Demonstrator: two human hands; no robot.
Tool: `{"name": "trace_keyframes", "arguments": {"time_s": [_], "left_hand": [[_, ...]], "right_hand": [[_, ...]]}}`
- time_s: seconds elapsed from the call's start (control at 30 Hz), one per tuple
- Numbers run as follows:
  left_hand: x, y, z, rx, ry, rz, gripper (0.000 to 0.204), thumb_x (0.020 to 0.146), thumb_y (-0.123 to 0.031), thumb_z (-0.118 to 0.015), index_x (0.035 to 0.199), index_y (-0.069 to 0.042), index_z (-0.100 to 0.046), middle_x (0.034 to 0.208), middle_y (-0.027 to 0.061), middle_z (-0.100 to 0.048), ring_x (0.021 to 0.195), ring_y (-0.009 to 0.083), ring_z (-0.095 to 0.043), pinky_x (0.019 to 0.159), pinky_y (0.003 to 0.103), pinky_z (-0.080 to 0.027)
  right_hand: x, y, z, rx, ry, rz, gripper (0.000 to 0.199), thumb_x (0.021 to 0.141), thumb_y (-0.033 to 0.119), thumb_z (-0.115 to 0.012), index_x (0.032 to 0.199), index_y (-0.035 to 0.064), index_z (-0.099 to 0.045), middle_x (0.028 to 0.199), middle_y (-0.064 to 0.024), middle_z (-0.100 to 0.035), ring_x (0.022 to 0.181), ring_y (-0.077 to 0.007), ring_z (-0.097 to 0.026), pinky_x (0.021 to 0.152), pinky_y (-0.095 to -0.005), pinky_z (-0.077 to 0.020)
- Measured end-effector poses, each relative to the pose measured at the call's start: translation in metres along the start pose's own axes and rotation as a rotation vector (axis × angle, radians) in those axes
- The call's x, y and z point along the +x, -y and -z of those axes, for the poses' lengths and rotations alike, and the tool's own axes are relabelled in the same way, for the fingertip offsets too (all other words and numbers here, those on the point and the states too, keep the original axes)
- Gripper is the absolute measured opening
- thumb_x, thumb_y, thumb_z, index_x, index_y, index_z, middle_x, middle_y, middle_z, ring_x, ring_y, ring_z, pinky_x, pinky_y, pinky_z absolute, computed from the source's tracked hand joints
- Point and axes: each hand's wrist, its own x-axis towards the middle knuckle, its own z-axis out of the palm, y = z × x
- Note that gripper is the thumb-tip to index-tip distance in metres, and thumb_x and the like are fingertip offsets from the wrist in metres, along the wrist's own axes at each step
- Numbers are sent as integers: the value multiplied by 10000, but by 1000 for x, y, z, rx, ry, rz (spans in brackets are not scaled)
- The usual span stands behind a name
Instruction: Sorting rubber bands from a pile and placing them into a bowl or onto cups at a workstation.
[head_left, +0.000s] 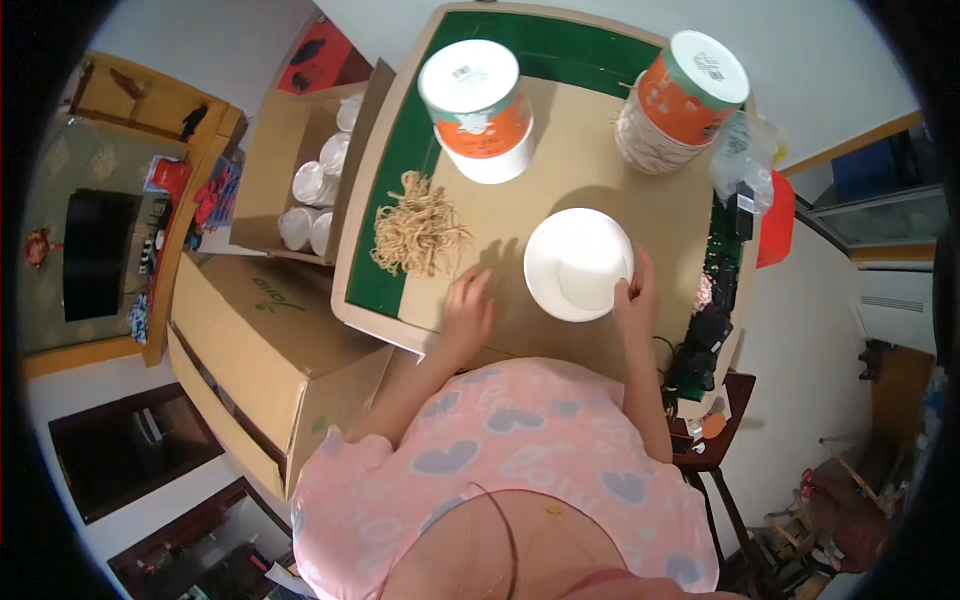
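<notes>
My right hand [637, 298] grips the right rim of a white round tub [565, 250], thumb toward its inside and fingers outside. The tub's pale interior faces up, and it looks bare. My left hand [468, 308] rests on the cardboard sheet with its fingers apart, holding nothing that I can see. Just beyond it lies a tangled heap of tan cords [415, 228]. Behind the heap stands an upside-down stack of orange, green and white tubs [480, 125]. A second such stack [685, 100] leans at the far right, with cord-like strands round its lower part.
The cardboard sheet [560, 130] covers most of a green-topped table with a beige rim. Clear plastic bags [742, 160], a red container [775, 220] and black devices [705, 340] line the right edge. Left of the table are an open box of white tubs [318, 185] and a large carton [270, 330].
</notes>
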Motion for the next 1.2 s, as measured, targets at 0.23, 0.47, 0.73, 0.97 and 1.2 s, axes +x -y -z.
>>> {"name": "trace_keyframes", "arguments": {"time_s": [0.23, 0.47, 0.73, 0.97, 1.2], "left_hand": [[-36, 78, -14, -34, -84, 289, 282, 775, -70, -627, 1053, -54, -584, 1009, 142, -593, 947, 321, -557, 815, 399, -464], [36, 109, -16, -14, -114, 218, 171, 781, -96, -617, 944, -47, -639, 866, 149, -624, 875, 319, -581, 786, 391, -471], [109, 103, -45, 551, -70, -7, 140, 767, -100, -564, 820, -6, -652, 946, 187, -616, 896, 320, -583, 866, 370, -466], [108, 92, 55, -543, -187, 295, 134, 814, -167, -657, 793, -38, -630, 777, 74, -662, 645, 136, -594, 603, 280, -472], [85, -43, 241, -882, -722, -171, 50, 882, -52, -568, 911, -13, -559, 856, 150, -652, 661, 109, -539, 637, 233, -440]], "right_hand": [[-23, -25, -38, -32, -37, 9, 501, 828, 66, -510, 1318, 120, -426, 652, -34, -441, 592, -117, -438, 563, -283, -398], [-30, -28, -35, 43, -104, -47, 411, 894, 168, -542, 1285, 94, -440, 578, -15, -415, 545, -107, -410, 534, -274, -363], [-42, -15, -5, 69, -140, 44, 394, 884, 88, -523, 1273, 86, -459, 608, 45, -370, 554, -56, -344, 529, -219, -305], [-59, -14, 24, 70, -219, -3, 400, 862, 38, -503, 1257, 88, -472, 660, 23, -409, 578, -67, -378, 543, -217, -343], [-67, 9, 37, 14, -123, 112, 350, 868, 17, -498, 1214, 69, -501, 646, 50, -367, 569, -34, -327, 527, -193, -286]]}}
